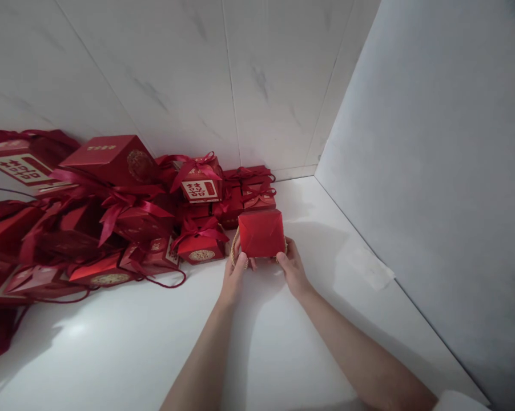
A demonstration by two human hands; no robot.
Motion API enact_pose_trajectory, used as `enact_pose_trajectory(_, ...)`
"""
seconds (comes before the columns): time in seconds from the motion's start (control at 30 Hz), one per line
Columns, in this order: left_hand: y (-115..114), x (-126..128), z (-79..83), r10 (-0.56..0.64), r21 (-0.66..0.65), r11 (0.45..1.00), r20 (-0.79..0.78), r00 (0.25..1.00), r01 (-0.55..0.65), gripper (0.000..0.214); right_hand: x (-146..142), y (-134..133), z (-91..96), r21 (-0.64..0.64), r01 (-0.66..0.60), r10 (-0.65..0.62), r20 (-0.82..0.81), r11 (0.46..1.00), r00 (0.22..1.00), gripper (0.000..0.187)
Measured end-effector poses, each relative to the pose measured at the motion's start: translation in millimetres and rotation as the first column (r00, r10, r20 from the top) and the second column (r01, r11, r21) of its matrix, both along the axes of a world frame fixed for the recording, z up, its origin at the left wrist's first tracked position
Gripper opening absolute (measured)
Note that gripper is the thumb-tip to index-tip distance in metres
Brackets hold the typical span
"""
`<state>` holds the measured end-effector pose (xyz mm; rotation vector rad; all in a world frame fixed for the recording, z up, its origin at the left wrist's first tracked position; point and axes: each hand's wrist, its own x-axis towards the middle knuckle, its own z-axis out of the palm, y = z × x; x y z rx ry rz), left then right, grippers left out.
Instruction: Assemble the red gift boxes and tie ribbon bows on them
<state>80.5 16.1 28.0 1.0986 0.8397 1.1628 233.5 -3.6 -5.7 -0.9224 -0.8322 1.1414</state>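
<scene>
A small red gift box (261, 234) is held between my two hands, with a plain folded face turned toward me. My left hand (236, 267) grips its left side, where a tan twisted cord (234, 245) hangs down. On the opposite side my right hand (292, 265) is closed, its thumb at the lower right corner. Most of my fingers are hidden behind the box. Just left of it sits a red box with a ribbon bow and gold round emblem (201, 255). Directly behind stand more ribboned red boxes (260, 195).
Many similar red boxes are heaped along the left, one lying on top (112, 160). A dark red cord loop (167, 282) sticks out in front. The white surface (155, 342) meets a marbled wall (189, 74) behind and a grey panel (446, 171) at right.
</scene>
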Motion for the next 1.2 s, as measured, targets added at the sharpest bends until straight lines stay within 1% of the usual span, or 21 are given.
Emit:
enact_pose_trajectory(0.1, 0, 0, -2.0, 0.009, -0.026, 1.0, -0.003, 1.0, -0.009, 0.057, -1, 1, 2.4, -0.009, -0.006, 0.006, -0.017, 1.0, 1.0, 0.059)
enact_pose_trajectory(0.2, 1, 1, -3.5, 0.039, -0.086, 0.996, 0.031, 0.999, -0.036, 0.047, -3, 1, 7.9, -0.008, -0.024, 0.024, -0.052, 1.0, 0.998, 0.061)
enact_pose_trajectory(0.3, 2, 2, -3.4, 0.109, -0.152, 0.984, 0.096, 0.989, -0.094, 0.047, -5, 1, 13.2, 0.017, -0.072, 0.073, -0.084, 0.997, 0.994, 0.07)
enact_pose_trajectory(0.37, 3, 3, -3.1, 0.145, -0.176, 0.977, 0.123, 0.982, -0.122, 0.05, -6, 1, 14.5, 0.026, -0.106, 0.108, -0.083, 0.994, 0.991, 0.072)
enact_pose_trajectory(0.53, 4, 2, -4.5, 0.195, -0.217, 0.962, 0.112, 0.974, -0.168, 0.053, -6, 2, 9.3, 0.005, -0.089, 0.089, -0.052, 0.996, 0.995, 0.072)
enact_pose_trajectory(0.67, 5, 1, -4.7, 0.197, -0.217, 0.961, 0.106, 0.975, -0.171, 0.052, -5, 3, 5.5, 0.004, -0.047, 0.047, -0.036, 0.999, 0.998, 0.066)
enact_pose_trajectory(0.8, 3, 2, -3.0, 0.191, -0.195, 0.966, 0.111, 0.975, -0.167, 0.045, -5, 3, 6.4, 0.002, -0.019, 0.019, -0.021, 1.0, 1.0, 0.063)
enact_pose_trajectory(0.97, 2, 2, -2.1, 0.186, -0.183, 0.969, 0.106, 0.977, -0.165, 0.04, -6, 3, 7.1, -0.001, -0.004, 0.004, -0.03, 1.0, 1.0, 0.064)
enact_pose_trajectory(1.2, 3, 3, -4.0, 0.204, -0.189, 0.963, 0.059, 0.977, -0.19, 0.042, -5, 2, 9.5, -0.029, -0.007, 0.006, -0.015, 1.0, 1.0, 0.064)
